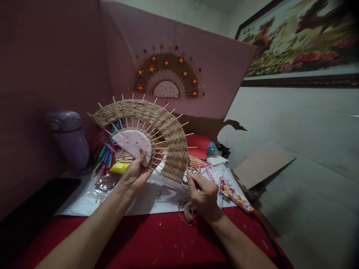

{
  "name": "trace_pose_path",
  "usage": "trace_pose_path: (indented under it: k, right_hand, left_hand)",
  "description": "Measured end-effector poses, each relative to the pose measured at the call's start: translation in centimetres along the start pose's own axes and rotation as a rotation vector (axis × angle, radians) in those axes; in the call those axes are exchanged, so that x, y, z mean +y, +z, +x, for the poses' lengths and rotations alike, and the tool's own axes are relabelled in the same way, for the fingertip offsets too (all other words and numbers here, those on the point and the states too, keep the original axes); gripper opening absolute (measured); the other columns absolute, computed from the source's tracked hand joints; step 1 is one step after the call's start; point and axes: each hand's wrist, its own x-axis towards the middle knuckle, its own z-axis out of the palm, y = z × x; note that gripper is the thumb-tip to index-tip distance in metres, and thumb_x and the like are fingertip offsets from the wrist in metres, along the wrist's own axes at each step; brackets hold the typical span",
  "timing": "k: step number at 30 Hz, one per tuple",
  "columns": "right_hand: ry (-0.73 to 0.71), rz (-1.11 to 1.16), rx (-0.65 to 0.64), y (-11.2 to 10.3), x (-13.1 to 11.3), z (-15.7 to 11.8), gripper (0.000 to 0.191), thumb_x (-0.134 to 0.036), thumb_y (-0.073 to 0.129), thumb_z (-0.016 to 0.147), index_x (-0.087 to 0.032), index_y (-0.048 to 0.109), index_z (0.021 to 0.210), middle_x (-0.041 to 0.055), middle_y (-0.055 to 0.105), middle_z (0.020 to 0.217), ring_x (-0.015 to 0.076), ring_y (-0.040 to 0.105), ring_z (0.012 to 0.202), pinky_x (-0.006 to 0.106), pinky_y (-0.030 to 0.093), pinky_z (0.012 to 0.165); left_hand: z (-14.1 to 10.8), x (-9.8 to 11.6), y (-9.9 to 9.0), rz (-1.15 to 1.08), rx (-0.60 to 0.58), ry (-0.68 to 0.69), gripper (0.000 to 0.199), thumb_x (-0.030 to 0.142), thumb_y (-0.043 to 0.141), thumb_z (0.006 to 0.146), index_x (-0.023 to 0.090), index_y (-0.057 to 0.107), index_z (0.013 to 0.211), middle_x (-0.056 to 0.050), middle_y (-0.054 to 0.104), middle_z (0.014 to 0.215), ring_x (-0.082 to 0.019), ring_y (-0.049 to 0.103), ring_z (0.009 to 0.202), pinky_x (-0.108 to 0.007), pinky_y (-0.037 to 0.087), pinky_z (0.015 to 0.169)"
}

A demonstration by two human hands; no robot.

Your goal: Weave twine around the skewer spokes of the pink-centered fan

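Note:
A half-round woven fan (175, 142) is held up and tilted over the table, its thin wooden sticks fanning out past a band of brown twine. Its centre is a half-disc of pink dotted cloth (131, 140). My left hand (140, 166) grips that half-disc, thumb on the front and fingers behind. At the band's lower right end, my right hand (203, 192) is closed in a pinch on the twine. A loose bundle of twine (187, 209) lies below it on the table edge.
A purple bottle (70, 138) stands left. Coloured pipe cleaners (105, 157) and a yellow packet (119, 168) lie behind my left arm. A flower-patterned glue gun (235, 196) with a cord rests right. A finished flowered fan (166, 73) hangs on the pink board (218, 74).

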Motion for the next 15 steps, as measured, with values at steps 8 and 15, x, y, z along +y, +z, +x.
trace_pose_path:
  k: [8, 15]
  right_hand:
    - [-0.174, -0.231, -0.065, -0.07, -0.50, 0.07, 0.017, -0.015, 0.054, 0.085, -0.012, 0.066, 0.096, 0.0054, 0.066, 0.067, 0.0146, 0.060, 0.057, 0.026, 0.039, 0.055]
    - [-0.166, -0.169, 0.032, -0.48, -0.71, 0.17, 0.009, -0.012, 0.056, 0.082, -0.014, 0.063, 0.088, 0.0048, 0.066, 0.068, 0.0140, 0.060, 0.060, 0.025, 0.040, 0.058]
  left_hand:
    - [-0.06, -0.17, 0.20, -0.029, 0.031, 0.008, 0.022, 0.015, 0.041, 0.091, 0.014, 0.061, 0.081, -0.011, 0.069, 0.091, -0.023, 0.065, 0.097, -0.042, 0.052, 0.086]
    - [-0.10, -0.05, 0.18, -0.067, 0.029, -0.007, 0.024, 0.020, 0.040, 0.092, 0.014, 0.063, 0.093, -0.011, 0.069, 0.094, -0.023, 0.064, 0.099, -0.044, 0.052, 0.088]
